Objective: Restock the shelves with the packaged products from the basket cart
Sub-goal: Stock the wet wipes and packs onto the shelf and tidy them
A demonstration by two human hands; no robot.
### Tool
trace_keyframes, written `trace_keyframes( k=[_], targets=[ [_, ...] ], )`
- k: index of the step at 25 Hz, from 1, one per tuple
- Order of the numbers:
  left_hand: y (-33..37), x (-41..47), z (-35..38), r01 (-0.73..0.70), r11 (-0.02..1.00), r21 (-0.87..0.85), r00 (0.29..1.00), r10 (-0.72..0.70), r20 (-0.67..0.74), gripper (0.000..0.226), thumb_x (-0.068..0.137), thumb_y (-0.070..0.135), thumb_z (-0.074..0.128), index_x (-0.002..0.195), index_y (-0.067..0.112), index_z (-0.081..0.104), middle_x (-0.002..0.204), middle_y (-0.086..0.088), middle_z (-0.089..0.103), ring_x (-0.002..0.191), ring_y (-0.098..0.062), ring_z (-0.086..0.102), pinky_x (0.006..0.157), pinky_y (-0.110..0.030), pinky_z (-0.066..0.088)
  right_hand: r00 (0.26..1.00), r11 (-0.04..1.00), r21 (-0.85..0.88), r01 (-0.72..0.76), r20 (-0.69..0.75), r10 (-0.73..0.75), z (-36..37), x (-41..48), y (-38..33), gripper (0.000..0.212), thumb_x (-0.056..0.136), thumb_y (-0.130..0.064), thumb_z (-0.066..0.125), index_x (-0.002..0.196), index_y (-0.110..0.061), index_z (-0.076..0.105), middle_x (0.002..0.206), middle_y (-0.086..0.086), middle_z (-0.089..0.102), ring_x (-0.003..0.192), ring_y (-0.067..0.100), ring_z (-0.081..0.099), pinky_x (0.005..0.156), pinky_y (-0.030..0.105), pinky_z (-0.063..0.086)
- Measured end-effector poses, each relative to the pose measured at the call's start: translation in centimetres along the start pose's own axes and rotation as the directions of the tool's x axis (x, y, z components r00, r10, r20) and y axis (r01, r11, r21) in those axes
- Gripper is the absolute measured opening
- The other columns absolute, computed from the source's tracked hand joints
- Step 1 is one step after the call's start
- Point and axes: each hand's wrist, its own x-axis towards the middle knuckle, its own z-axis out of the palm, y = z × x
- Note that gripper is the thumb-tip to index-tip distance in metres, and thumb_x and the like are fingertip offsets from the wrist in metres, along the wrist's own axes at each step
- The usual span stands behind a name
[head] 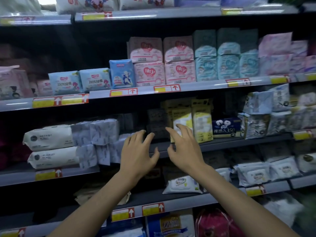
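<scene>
Both grips spread, empty — left hand (pixel 138 151), right hand (pixel 183 147) before dark packs (pixel 156 124).

Both arms reached up at the shelf (pixel 222 142), left hand (pixel 138 153) and right hand (pixel 183 149) empty with fingers spread, side by side before a dark gap; the right hand's fingertips overlapped a yellow-and-white pack (pixel 182 117), navy box (pixel 226 127) further right, white packs (pixel 49 140) stacked at left

A shop; price-tagged shelves (pixel 188 89) of packaged goods (pixel 148 74)
</scene>
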Motion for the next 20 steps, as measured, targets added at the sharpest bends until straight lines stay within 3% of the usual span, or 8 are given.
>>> trace_keyframes(
  k=[5, 9, 15, 20],
  targets=[
    [5.4, 3.0, 3.6, 0.164, 0.954, -0.251, 0.983, -0.136, 0.125, 0.059, 0.095, 0.054, 0.058, 0.149, 0.032, 0.046, 0.137, 0.004, 0.056, 0.124, -0.02, 0.058, 0.098, -0.036, 0.047, 0.968, 0.966, 0.086, -0.244, -0.04, 0.248, -1.1, 0.4, 7.3, 0.059, 0.096, -0.021, 0.062, 0.151, -0.03, 0.045, 0.146, -0.002, 0.046, 0.133, 0.021, 0.046, 0.085, 0.032, 0.053],
    [8.5, 6.0, 6.9, 0.309, 0.892, -0.331, 0.944, -0.245, 0.221, 0.072, 0.09, 0.062, 0.063, 0.151, 0.031, 0.039, 0.142, 0.002, 0.053, 0.123, -0.024, 0.06, 0.095, -0.041, 0.052, 0.921, 0.916, 0.146, -0.375, -0.053, 0.385, -0.7, 1.5, 12.1, 0.058, 0.096, -0.029, 0.067, 0.15, -0.031, 0.045, 0.141, 0.0, 0.05, 0.108, 0.02, 0.061, 0.075, 0.036, 0.056],
    [9.7, 10.1, 11.1, 0.574, 0.715, -0.398, 0.817, -0.464, 0.343, 0.092, 0.081, 0.071, 0.069, 0.15, 0.018, 0.038, 0.146, -0.004, 0.05, 0.124, -0.026, 0.059, 0.081, -0.037, 0.049, 0.898, 0.889, 0.189, -0.418, -0.062, 0.435, 0.8, 3.6, 15.0, 0.067, 0.095, -0.035, 0.071, 0.154, -0.023, 0.041, 0.148, 0.003, 0.049, 0.126, 0.025, 0.056, 0.088, 0.039, 0.052],
    [9.1, 11.6, 13.4, 0.613, 0.639, -0.465, 0.789, -0.457, 0.412, 0.082, 0.076, 0.061, 0.082, 0.137, 0.016, 0.051, 0.135, -0.003, 0.061, 0.117, -0.025, 0.063, 0.089, -0.045, 0.057, 0.904, 0.902, 0.171, -0.397, -0.097, 0.416, 2.5, 5.2, 14.5, 0.066, 0.094, -0.033, 0.072, 0.151, -0.026, 0.04, 0.141, 0.004, 0.051, 0.116, 0.026, 0.06, 0.077, 0.034, 0.048]
  ],
)
